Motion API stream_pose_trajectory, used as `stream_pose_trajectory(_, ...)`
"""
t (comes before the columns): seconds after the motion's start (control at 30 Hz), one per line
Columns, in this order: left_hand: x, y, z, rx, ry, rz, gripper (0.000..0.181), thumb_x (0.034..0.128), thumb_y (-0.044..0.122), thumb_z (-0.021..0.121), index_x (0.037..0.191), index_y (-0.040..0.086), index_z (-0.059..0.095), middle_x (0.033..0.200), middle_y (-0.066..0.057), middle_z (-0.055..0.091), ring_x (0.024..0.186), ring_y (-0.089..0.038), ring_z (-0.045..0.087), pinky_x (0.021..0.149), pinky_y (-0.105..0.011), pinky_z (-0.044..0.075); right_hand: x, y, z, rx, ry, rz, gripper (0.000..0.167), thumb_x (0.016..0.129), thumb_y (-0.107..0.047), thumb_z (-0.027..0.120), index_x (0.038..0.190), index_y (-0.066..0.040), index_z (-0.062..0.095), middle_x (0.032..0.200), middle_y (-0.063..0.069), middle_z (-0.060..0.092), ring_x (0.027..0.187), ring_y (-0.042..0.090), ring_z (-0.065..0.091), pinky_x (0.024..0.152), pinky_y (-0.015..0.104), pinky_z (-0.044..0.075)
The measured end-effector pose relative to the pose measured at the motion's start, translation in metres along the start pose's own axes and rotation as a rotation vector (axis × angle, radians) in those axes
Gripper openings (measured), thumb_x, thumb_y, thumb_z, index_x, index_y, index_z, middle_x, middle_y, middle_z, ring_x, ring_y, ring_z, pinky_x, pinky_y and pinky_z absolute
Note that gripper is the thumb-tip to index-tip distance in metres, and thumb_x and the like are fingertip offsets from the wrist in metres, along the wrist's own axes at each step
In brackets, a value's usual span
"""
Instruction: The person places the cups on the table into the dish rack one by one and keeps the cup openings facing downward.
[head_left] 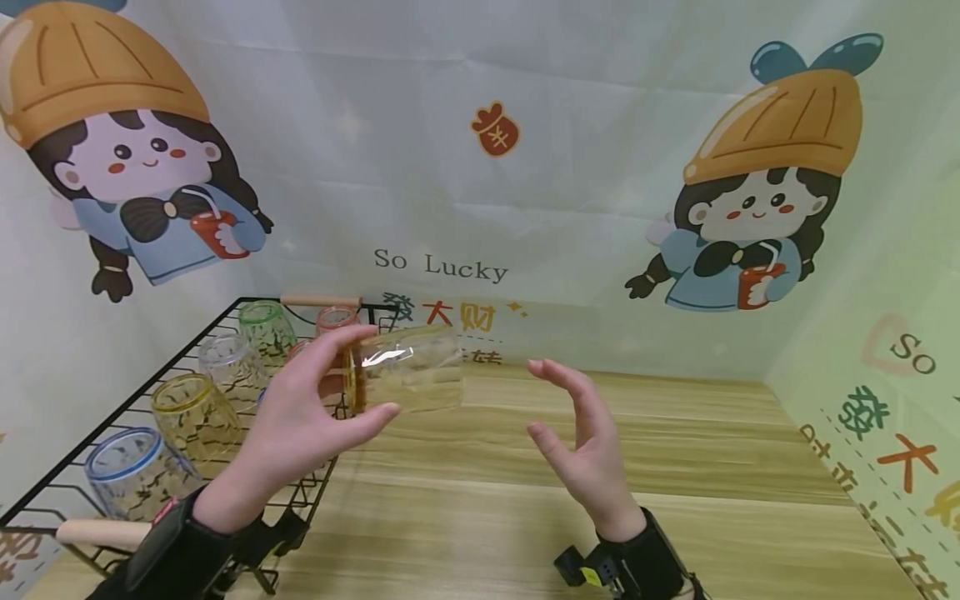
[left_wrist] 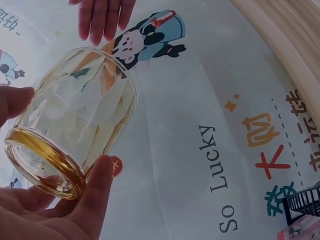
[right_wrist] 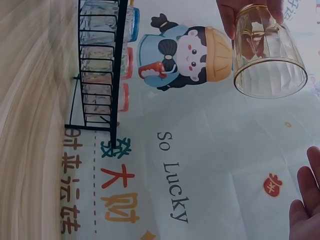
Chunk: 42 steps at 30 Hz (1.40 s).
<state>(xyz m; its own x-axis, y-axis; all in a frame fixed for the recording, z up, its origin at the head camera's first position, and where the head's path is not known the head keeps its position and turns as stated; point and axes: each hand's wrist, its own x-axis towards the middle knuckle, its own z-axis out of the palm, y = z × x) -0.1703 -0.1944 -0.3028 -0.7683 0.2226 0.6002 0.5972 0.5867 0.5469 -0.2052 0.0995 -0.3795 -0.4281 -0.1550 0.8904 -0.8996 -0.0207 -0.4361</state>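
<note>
My left hand (head_left: 300,408) grips a yellow-tinted glass (head_left: 412,371) near its thick base, thumb below and fingers above. The glass lies on its side in the air, its mouth pointing right toward my other hand. In the left wrist view the glass (left_wrist: 80,115) shows faceted walls and an amber base ring. My right hand (head_left: 588,450) is raised over the table, apart from the glass, its fingers loosely bent with nothing between them. The right wrist view has the glass (right_wrist: 270,55) at the top and part of my right hand (right_wrist: 307,200) at the lower right.
A black wire rack (head_left: 56,454) with wooden handles stands at the left. In it are upside-down glasses, among them a blue-rimmed glass (head_left: 138,475), a yellow glass (head_left: 195,417) and a green glass (head_left: 266,329). Beneath my hands lies a wood-grain table (head_left: 465,517); a printed cloth (head_left: 570,200) hangs behind.
</note>
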Motion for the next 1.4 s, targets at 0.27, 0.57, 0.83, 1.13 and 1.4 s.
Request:
stream_pose_trajectory(0.27, -0.002, -0.004, -0.004, 0.04, 0.002, -0.004, 0.075, 0.077, 0.018, 0.086, 0.142, 0.01, 0.05, 0.131, -0.007, 0.057, 0.11, -0.022, 0.057, 0.086, -0.017, 0.052, -0.001, 0.001, -0.004, -0.022, -0.011, -0.007, 0.053, 0.096, -0.01, 0.066, 0.14, 0.011, 0.043, 0.138, 0.018, 0.055, 0.131, 0.026, 0.046, 0.115, 0.04, 0.031)
stream_pose_trajectory(0.57, -0.005, -0.008, -0.01, 0.072, -0.001, -0.008, 0.074, 0.0773, 0.02, 0.086, 0.142, 0.012, 0.051, 0.133, -0.007, 0.056, 0.113, -0.024, 0.057, 0.085, -0.014, 0.051, -0.004, 0.001, -0.008, -0.047, -0.017, 0.022, 0.055, 0.091, 0.003, 0.066, 0.14, 0.011, 0.043, 0.14, 0.015, 0.055, 0.131, 0.025, 0.047, 0.115, 0.04, 0.03)
stream_pose_trajectory(0.83, -0.008, -0.011, -0.015, 0.114, -0.016, -0.034, 0.075, 0.0784, 0.025, 0.086, 0.143, 0.013, 0.05, 0.132, -0.009, 0.057, 0.109, -0.025, 0.058, 0.083, -0.025, 0.055, -0.008, 0.003, -0.013, -0.073, -0.026, 0.056, 0.061, 0.082, 0.016, 0.065, 0.14, 0.009, 0.044, 0.139, 0.014, 0.055, 0.131, 0.024, 0.047, 0.115, 0.038, 0.031)
stream_pose_trajectory(1.13, -0.009, -0.013, -0.024, 0.139, -0.048, -0.059, 0.076, 0.0781, 0.025, 0.086, 0.143, 0.012, 0.049, 0.135, -0.012, 0.056, 0.112, -0.03, 0.057, 0.087, -0.048, 0.056, -0.014, 0.011, -0.022, -0.112, -0.034, 0.033, 0.054, 0.088, 0.003, 0.069, 0.138, 0.01, 0.047, 0.135, 0.018, 0.057, 0.129, 0.023, 0.049, 0.113, 0.034, 0.033)
stream_pose_trajectory(1.4, -0.01, -0.015, -0.033, 0.159, -0.066, -0.076, 0.077, 0.0784, 0.031, 0.085, 0.143, 0.012, 0.049, 0.135, -0.013, 0.056, 0.113, -0.03, 0.057, 0.085, -0.049, 0.056, -0.019, 0.012, -0.028, -0.144, -0.04, 0.069, 0.063, 0.078, 0.018, 0.067, 0.137, 0.009, 0.048, 0.135, 0.017, 0.058, 0.129, 0.021, 0.048, 0.113, 0.033, 0.033)
